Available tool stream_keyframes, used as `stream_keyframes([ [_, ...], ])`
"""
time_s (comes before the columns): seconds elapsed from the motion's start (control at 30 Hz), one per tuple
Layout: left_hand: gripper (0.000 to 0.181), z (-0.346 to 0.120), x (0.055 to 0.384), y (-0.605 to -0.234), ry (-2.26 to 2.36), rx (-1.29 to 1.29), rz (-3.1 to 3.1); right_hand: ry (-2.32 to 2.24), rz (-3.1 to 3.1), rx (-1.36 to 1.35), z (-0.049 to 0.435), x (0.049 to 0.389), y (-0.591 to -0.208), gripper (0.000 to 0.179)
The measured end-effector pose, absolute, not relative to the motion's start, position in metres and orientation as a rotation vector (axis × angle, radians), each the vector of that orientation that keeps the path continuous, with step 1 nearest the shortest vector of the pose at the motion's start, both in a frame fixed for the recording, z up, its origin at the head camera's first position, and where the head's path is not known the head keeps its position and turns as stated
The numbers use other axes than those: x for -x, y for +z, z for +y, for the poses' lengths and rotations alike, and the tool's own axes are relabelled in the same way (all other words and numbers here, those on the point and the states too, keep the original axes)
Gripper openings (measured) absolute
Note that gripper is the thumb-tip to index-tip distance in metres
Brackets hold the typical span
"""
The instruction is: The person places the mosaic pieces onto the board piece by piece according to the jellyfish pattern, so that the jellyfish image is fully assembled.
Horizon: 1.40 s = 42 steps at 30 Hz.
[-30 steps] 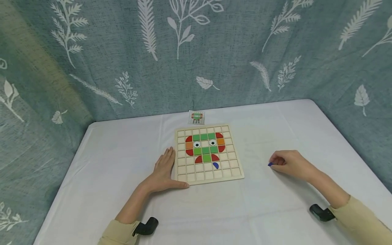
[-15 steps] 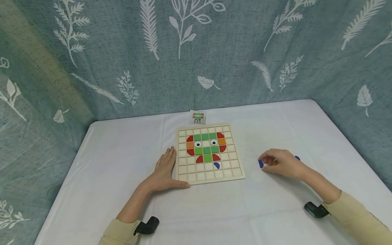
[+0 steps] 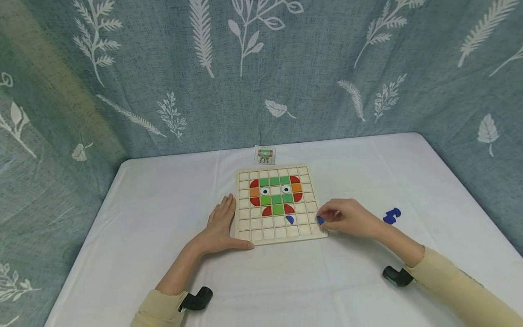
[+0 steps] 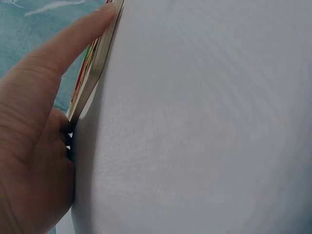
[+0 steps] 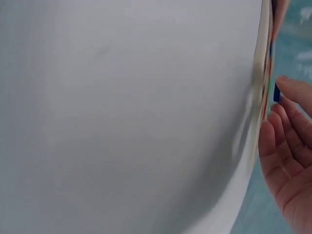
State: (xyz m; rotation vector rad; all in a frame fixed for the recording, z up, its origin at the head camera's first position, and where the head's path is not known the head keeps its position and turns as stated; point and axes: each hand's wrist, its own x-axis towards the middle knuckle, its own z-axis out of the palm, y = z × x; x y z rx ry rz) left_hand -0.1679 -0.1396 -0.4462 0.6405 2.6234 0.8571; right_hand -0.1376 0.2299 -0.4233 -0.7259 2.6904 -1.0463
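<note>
A square wooden grid board [image 3: 269, 235] lies on the table, with green, red and orange tiles and two eye tiles set in its cells. One blue half-round tile [image 3: 289, 220] lies on a lower cell, askew. My left hand [image 3: 216, 229] rests along the board's left edge, fingers straight, thumb at the near edge; the left wrist view shows the thumb [image 4: 87, 36] touching the rim. At the board's right edge my right hand [image 3: 347, 218] pinches a small blue tile [image 3: 320, 220] between thumb and fingers. The right wrist view shows that blue tile [image 5: 277, 92] edge-on.
Several blue tiles [image 3: 391, 216] lie in a small heap on the white table [image 3: 359, 281], right of the board. Behind the board is a small picture card [image 3: 264, 155] with a similar coloured figure. A patterned curtain [image 3: 229, 113] hangs at the table's back.
My right hand has moved left from beside the blue heap to the board's right edge, carrying the blue tile. The heap behind it has come into view. My left hand has stayed put.
</note>
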Motion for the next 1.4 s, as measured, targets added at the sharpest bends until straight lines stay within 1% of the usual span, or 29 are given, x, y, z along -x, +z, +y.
stream_keyframes([
  [0.17,0.133,-0.140,0.168,-0.445,0.857,-0.640,2.621,-1.056,2.552,0.858,0.191,0.144,-0.421,0.021],
  [0.3,0.134,-0.140,0.169,-0.445,0.852,-0.640,2.618,-0.999,2.513,0.906,0.173,0.146,-0.422,0.020],
  [0.53,0.134,-0.141,0.169,-0.447,0.849,-0.633,2.618,-0.966,2.517,0.907,0.165,0.148,-0.422,0.019],
  [0.83,0.134,-0.140,0.169,-0.447,0.855,-0.640,2.618,-0.981,2.524,0.909,0.168,0.147,-0.421,0.016],
  [0.93,0.134,-0.140,0.169,-0.447,0.856,-0.639,2.618,-1.006,2.552,0.878,0.177,0.146,-0.420,0.017],
  [1.07,0.134,-0.140,0.168,-0.447,0.850,-0.645,2.622,-1.035,2.646,0.785,0.202,0.141,-0.419,0.017],
  [1.23,0.134,-0.140,0.168,-0.448,0.872,-0.646,2.615,-0.971,2.868,0.646,0.254,0.128,-0.421,0.017],
  [1.33,0.133,-0.140,0.168,-0.448,0.879,-0.646,2.615,-0.894,2.976,0.495,0.288,0.117,-0.419,0.019],
  [1.4,0.133,-0.140,0.168,-0.449,0.878,-0.649,2.617,-0.841,3.010,0.377,0.309,0.110,-0.416,0.024],
])
